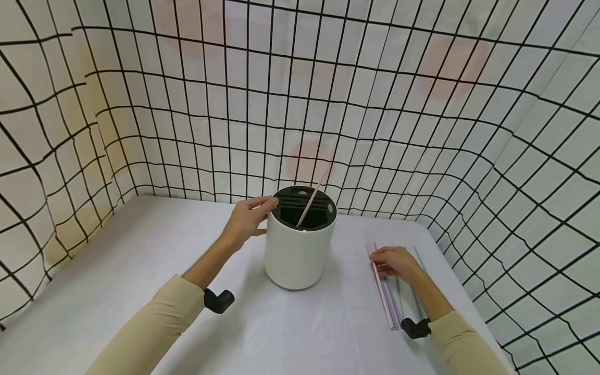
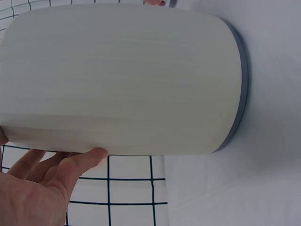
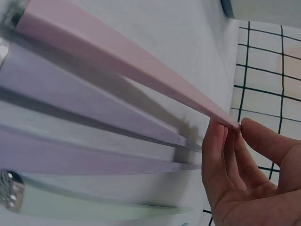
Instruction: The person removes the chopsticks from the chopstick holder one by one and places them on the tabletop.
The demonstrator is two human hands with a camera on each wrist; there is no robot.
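A white, round utensil holder [image 1: 297, 260] stands upright with a black slotted top; one pink chopstick [image 1: 311, 200] leans out of its large opening. My left hand [image 1: 248, 219] holds the holder at its left upper edge, a fingertip on the black rim. In the left wrist view, bent fingers [image 2: 70, 167] touch the white wall [image 2: 127, 80]. To the right, my right hand [image 1: 396, 262] pinches the far end of another pink chopstick [image 3: 127, 59] between thumb and fingertips. Two lilac chopsticks [image 3: 84, 96] and a pale green one [image 3: 94, 202] lie beside it.
A bluish stick [image 1: 419, 255] lies beyond the right hand, near the table's right side. Black wire grid [image 1: 244, 104] walls in the back and both sides of the white-covered table [image 1: 300, 338], with the holder close to the back grid.
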